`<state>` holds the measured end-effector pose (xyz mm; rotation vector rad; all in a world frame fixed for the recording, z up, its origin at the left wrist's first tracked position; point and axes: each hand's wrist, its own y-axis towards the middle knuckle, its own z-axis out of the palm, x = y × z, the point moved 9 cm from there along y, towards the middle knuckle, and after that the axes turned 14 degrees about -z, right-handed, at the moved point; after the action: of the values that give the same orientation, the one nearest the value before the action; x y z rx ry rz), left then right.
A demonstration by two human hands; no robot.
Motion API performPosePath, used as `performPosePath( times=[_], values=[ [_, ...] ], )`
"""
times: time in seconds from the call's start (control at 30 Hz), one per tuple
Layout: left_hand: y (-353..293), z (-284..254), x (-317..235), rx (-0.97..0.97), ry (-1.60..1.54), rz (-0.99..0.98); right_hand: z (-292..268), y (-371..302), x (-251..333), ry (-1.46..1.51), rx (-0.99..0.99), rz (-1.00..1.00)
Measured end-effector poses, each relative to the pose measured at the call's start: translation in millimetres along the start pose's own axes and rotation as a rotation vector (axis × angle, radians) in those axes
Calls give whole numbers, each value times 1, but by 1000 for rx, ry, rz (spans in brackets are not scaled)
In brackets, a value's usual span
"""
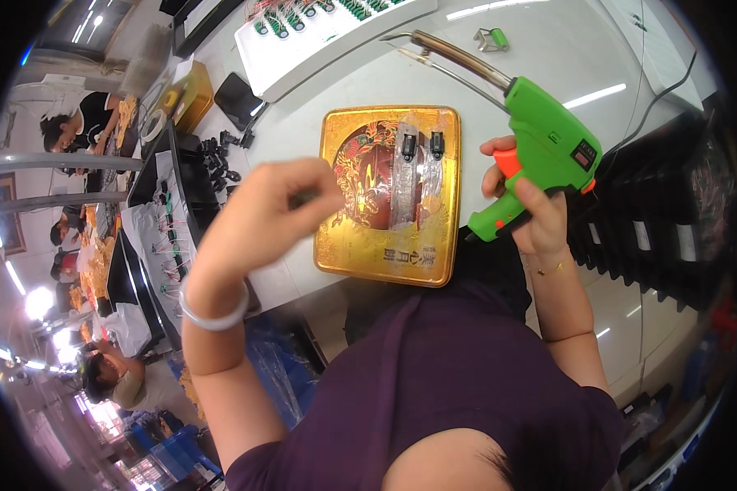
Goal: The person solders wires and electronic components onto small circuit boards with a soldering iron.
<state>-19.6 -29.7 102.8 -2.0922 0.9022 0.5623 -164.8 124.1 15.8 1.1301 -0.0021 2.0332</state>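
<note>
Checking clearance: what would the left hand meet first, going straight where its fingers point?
Probably the gold tin, which the left hand partly overlaps in view; height is unclear, so it might pass over.

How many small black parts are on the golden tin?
2: left black part and right black part, side by side, upper right on the golden tin; the left hand could hide others.

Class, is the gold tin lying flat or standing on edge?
Flat: the gold tin shows its broad decorated face upward, with two small black parts resting on it.
</note>
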Motion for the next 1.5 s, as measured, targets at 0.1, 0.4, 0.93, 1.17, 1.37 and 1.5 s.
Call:
performPosePath(
  times=[0.1,0.4,0.93,1.17,1.37,1.5],
  values=[
    [33,-7,11,102,40,-46,-18,-5,-21,232,-86,65],
    [124,52,43,251,-337,-124,-34,-14,-54,445,-186,101],
    [82,86,-8,-588,198,480,-68,-16,-37,200,-177,41],
    [87,83,-5,-623,131,472,-66,-14,-41,190,-135,65],
    [87,78,8,-584,-94,433,-72,-22,-27,127,-127,31],
    [82,72,22,-624,-110,293,-84,-40,-14,17,-73,56]
  ],
)
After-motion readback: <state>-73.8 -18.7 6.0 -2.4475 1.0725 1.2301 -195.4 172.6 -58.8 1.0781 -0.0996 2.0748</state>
